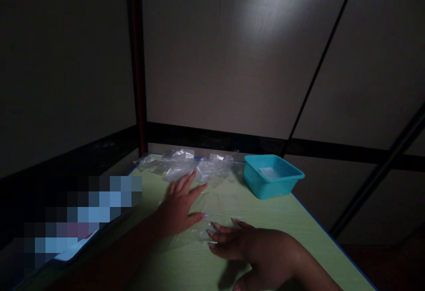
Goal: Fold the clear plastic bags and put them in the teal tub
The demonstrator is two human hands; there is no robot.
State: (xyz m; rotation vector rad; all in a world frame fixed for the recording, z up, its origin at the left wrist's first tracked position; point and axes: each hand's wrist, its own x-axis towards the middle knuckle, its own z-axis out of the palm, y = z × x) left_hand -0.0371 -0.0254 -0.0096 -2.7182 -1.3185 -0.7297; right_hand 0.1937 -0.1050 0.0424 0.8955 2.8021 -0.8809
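Note:
A clear plastic bag (219,202) lies flat on the light green table, its outline faint in the dim light. My left hand (179,204) rests on its left part with fingers spread. From the right, my right hand (250,246) reaches over the bag's near edge, fingers stretched out and bent down at the wrist. Its fingertips are at the plastic; whether they press on it I cannot tell. Beyond my left hand, several crumpled clear plastic bags (199,167) are heaped along the far edge.
A turquoise plastic basket (282,187) with something pale inside stands at the far right of the green table (318,242). On the left edge lies a light blue object (71,252), mostly blurred out. Panelled walls (215,61) rise behind and to the left.

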